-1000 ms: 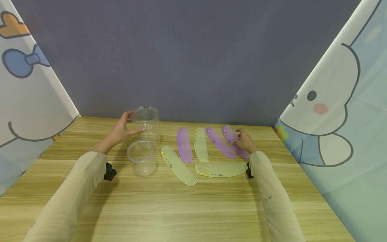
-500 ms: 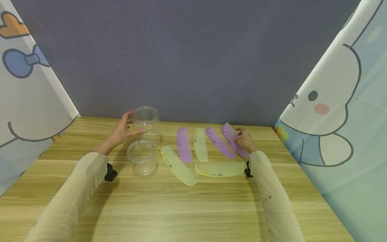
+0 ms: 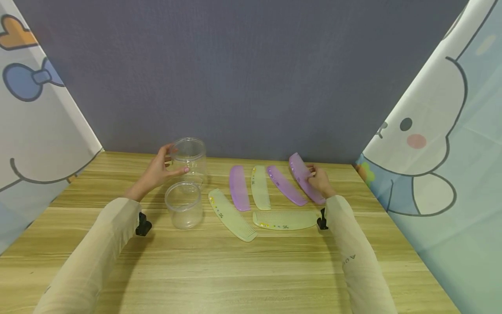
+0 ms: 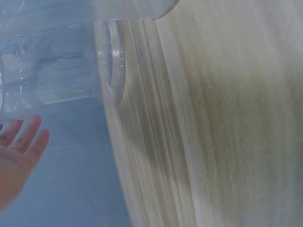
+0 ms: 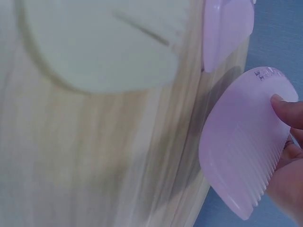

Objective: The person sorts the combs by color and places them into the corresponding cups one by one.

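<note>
My left hand (image 3: 158, 168) holds the rear clear plastic jar (image 3: 200, 168), with the thumb across its front and the fingers by its far left side. In the left wrist view, the fingers (image 4: 29, 135) reach to the side of the jar. On the right, my right hand (image 3: 319, 179) pinches a purple comb (image 3: 300, 172) between thumb and fingers. Its far end is lifted and its near end lies low by the table. In the right wrist view, the thumb presses the face of the held comb (image 5: 246, 137), its teeth toward the palm.
A shorter clear jar (image 3: 187, 216) stands before the held one. Two more purple combs (image 3: 239, 187) lie on the wooden table (image 3: 219, 274), as do three pale green combs (image 3: 286, 220). A dark grey panel (image 3: 235, 87) closes off the back.
My right hand has taken hold of the rightmost purple comb and tilted its far end up off the table. The left hand and both jars have stayed in place.
</note>
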The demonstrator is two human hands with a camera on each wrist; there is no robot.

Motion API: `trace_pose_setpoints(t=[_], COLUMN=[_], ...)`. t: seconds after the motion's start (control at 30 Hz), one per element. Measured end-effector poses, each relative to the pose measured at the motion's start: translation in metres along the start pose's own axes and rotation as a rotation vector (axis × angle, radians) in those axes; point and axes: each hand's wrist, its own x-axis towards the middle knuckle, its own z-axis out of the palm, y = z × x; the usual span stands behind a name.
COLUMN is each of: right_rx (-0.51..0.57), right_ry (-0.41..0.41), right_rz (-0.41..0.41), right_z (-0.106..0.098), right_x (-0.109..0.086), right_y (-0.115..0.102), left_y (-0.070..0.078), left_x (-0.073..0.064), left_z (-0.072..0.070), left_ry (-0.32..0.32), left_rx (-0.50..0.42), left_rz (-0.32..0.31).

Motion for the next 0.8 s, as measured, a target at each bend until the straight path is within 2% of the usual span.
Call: trace_pose_setpoints(t=[0.2, 0.43, 0.8], right_rx=[0.040, 0.098, 0.354], right_ry=[0.059, 0.067, 0.044], right_rz=[-0.047, -0.065, -0.078], right_z=[-0.001, -0.003, 0.004], right_x=[0.001, 0.001, 0.004], right_y=[-0.004, -0.018, -0.052], left_y=[-0.001, -0.002, -0.003], left_x=[0.000, 0.000, -0.002], left_z=[0.000, 0.001, 0.001], left_ry=[0.007, 0.011, 0.007], left_rx=[-0.007, -0.027, -0.042], left_rz=[0.009, 0.015, 0.007])
